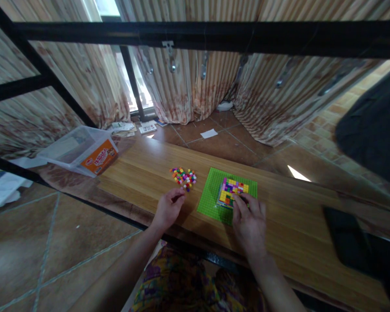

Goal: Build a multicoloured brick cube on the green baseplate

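Observation:
A green studded baseplate (208,197) lies on the wooden tabletop, carrying a low square build of small toy bricks (229,186) in yellow, purple, pink, orange and other colours. My right hand (251,216) reaches over its near right corner, thumb and fingers bent together and touching the bricks; whatever lies between the fingertips is hidden. To the left is a loose pile of tiny coloured bricks (183,177). At the pile's near edge my left hand (169,209) has thumb and forefinger pinched together, with a pinkish speck by the tips that is too small to name.
A clear plastic bin (74,147) with an orange label stands beyond the table's left end. A dark flat object (347,238) lies on the right of the wooden tabletop (292,221). Black metal bars (195,34) cross above, before striped curtains (182,86). Papers (209,133) lie on the tiled floor.

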